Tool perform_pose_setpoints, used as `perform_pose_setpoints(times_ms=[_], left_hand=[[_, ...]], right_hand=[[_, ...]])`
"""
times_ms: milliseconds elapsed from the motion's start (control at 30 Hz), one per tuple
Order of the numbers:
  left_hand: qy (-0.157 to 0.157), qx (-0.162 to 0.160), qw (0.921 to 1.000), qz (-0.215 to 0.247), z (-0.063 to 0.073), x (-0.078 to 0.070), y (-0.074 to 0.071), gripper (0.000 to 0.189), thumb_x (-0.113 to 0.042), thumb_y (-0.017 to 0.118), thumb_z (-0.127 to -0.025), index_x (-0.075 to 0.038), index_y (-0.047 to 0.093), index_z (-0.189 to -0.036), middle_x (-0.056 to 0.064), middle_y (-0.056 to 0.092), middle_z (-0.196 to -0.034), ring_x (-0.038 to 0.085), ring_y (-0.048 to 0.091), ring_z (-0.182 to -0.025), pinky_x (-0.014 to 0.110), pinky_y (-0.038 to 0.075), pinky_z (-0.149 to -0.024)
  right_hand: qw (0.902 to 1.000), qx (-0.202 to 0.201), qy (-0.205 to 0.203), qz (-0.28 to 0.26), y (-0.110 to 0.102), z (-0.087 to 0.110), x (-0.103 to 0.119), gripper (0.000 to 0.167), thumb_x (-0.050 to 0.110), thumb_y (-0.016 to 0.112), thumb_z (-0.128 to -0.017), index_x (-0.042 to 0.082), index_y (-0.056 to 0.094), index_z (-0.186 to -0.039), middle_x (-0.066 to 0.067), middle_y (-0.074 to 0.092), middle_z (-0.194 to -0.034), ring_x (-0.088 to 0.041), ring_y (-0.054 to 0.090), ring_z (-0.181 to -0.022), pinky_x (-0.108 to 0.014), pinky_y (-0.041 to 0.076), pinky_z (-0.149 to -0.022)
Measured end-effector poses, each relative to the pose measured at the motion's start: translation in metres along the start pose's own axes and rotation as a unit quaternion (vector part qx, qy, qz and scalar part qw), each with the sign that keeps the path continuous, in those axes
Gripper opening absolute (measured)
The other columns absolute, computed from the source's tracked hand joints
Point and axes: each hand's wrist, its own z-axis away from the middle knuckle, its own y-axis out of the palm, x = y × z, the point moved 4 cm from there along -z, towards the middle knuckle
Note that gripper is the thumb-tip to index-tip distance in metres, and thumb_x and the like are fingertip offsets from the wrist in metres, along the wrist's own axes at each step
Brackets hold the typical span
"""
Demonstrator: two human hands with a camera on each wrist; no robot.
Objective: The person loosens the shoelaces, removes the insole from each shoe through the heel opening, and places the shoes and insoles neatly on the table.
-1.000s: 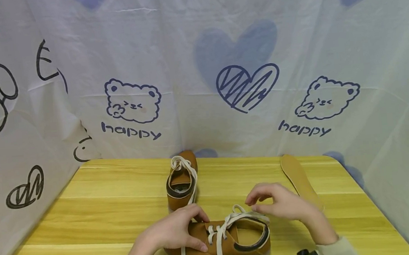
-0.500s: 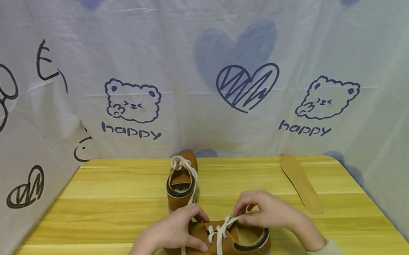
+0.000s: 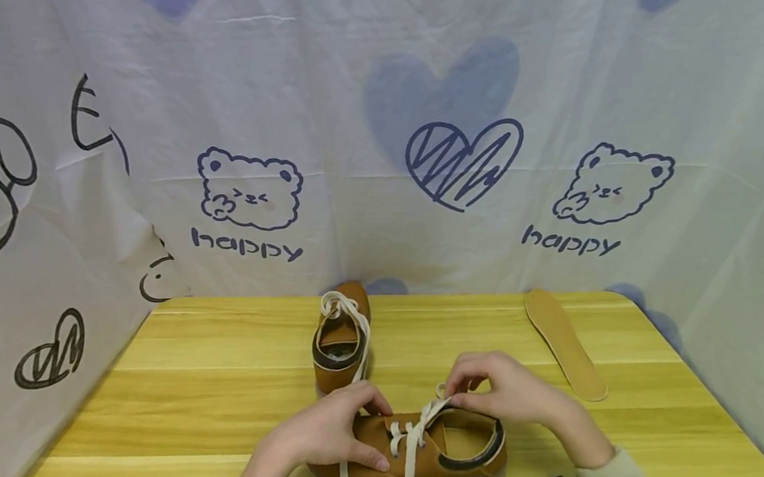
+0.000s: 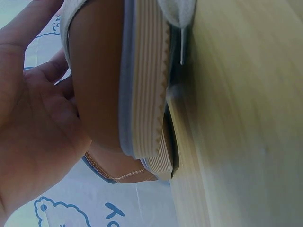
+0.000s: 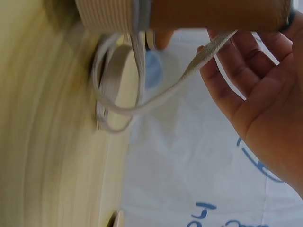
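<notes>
A brown shoe lies near the front of the table, its toe to the left and its heel to the right. Across its toe my left hand holds it, thumb on the near side and fingers over the far side. In the left wrist view the palm is beside the shoe's toe. My right hand pinches the cream shoelace above the shoe's opening. The right wrist view shows this lace looping down from the fingers. More lace hangs over the near side of the shoe.
Behind it stands a second brown shoe, pointing away, with its lace loosely looped on top. A tan insole lies at the right of the wooden table. A printed white cloth hangs behind.
My right hand has moved left from beside the shoe's heel to the laces and taken hold of one, then shifted slightly right. The left hand and shoe have stayed put.
</notes>
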Motion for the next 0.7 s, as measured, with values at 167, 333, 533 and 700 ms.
perform_pose_setpoints(times_ms=[167,333,533,700], left_hand=[[-0.002,0.002,1.0,0.001,0.0,0.0,0.0,0.052,-0.042,0.093,-0.076,-0.025,0.065,-0.116,-0.013,0.06,-0.116,0.012,0.06,-0.114,0.035,0.051,-0.1],[-0.003,0.001,1.0,-0.004,0.0,0.0,0.0,0.053,-0.043,0.093,-0.076,-0.024,0.065,-0.117,-0.014,0.061,-0.116,0.013,0.06,-0.115,0.034,0.05,-0.101],[-0.006,0.004,1.0,0.0,-0.002,0.001,0.001,0.052,-0.044,0.092,-0.077,-0.025,0.065,-0.117,-0.014,0.06,-0.117,0.012,0.06,-0.115,0.035,0.05,-0.102],[-0.006,0.003,1.0,0.001,-0.002,0.001,0.001,0.052,-0.044,0.092,-0.077,-0.025,0.065,-0.117,-0.014,0.061,-0.117,0.014,0.06,-0.116,0.035,0.05,-0.102]], right_hand=[[0.9996,-0.016,0.024,0.0,-0.012,0.006,-0.008,0.006,0.017,0.074,-0.098,0.022,0.076,-0.1,0.01,0.071,-0.098,-0.008,0.065,-0.088,-0.029,0.057,-0.081],[0.9993,-0.009,0.036,-0.005,-0.023,0.015,-0.019,0.008,0.012,0.075,-0.096,0.019,0.076,-0.097,0.008,0.07,-0.095,-0.008,0.065,-0.087,-0.029,0.058,-0.08],[0.997,0.022,0.067,-0.03,-0.032,0.026,-0.027,0.007,0.006,0.075,-0.093,0.012,0.077,-0.095,0.005,0.07,-0.094,-0.011,0.066,-0.085,-0.029,0.059,-0.076],[0.9939,0.05,0.088,-0.044,-0.031,0.028,-0.029,0.008,0.005,0.076,-0.091,0.011,0.077,-0.096,0.004,0.07,-0.095,-0.013,0.067,-0.086,-0.03,0.06,-0.078]])
